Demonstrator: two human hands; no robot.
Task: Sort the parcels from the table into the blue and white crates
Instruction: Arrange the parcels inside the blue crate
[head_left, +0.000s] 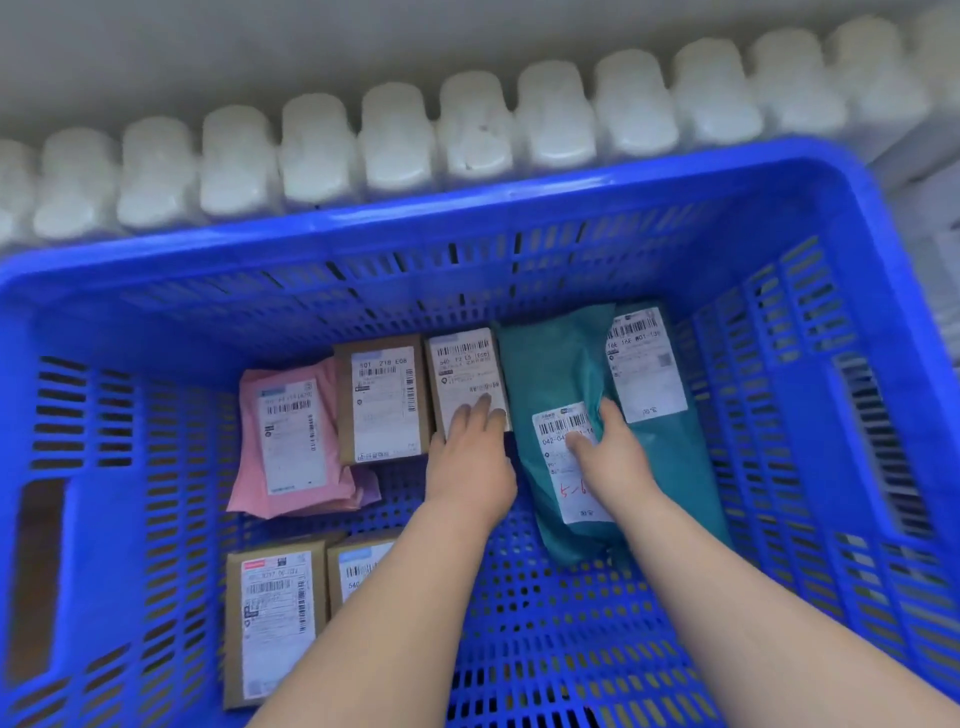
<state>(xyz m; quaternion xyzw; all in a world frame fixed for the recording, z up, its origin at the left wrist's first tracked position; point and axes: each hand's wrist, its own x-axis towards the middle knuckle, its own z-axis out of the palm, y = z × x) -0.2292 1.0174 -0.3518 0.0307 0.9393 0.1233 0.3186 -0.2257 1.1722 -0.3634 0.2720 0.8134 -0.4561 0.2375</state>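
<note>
We found both forearms reaching from the near edge into the blue crate (519, 218). The left hand (470, 457) lay flat, its grip spread, with straight fingers resting on the near end of a small labelled box (465, 374) at the far middle of the crate floor. The right hand (610, 452) held the teal bag (550, 374) just right of that box, thumb on its label and fingers curled over its right edge, the grip pinching the bag. A second teal bag (665, 457) lay against it on the right. A brown box (382, 400) and a pink mailer (291, 441) lay to the left.
</note>
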